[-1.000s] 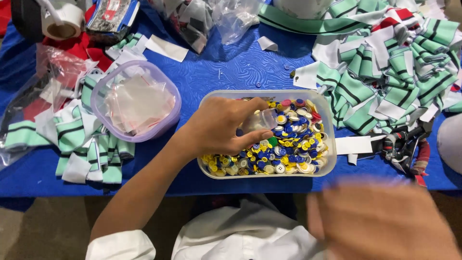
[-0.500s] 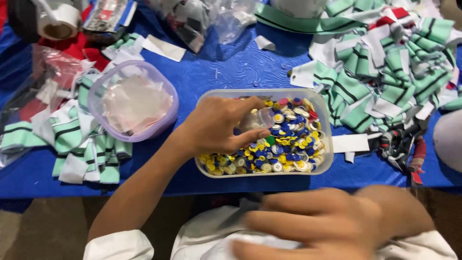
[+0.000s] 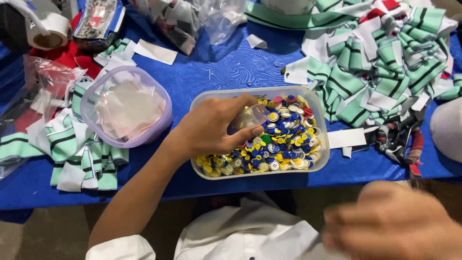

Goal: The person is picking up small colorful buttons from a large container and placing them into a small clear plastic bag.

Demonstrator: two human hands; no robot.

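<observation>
Right hand: nearest to me, my right hand (image 3: 394,224) is low at the right edge, blurred, off the table; I cannot tell how its fingers stand or whether it holds anything.
Shirt: white cloth (image 3: 250,236) lies just below the table edge, between my two arms.
Left hand: my left hand (image 3: 216,127) reaches into the clear tub (image 3: 320,103), fingers curled around a small clear plastic bag (image 3: 250,118), thumb pressed against it.
Buttons: blue, yellow and white buttons (image 3: 284,142) fill the tub, touching the hand's underside.
Table: the blue tablecloth (image 3: 226,67) carries everything.
Left side: a round clear bowl (image 3: 91,94) holding white scraps sits just beside the tub; green striped cloth strips (image 3: 72,154) lie around it.
Right side: a bigger heap of green striped cloth (image 3: 380,62) lies beyond the tub.
Far edge: a tape roll (image 3: 48,31) is at the far left corner.
</observation>
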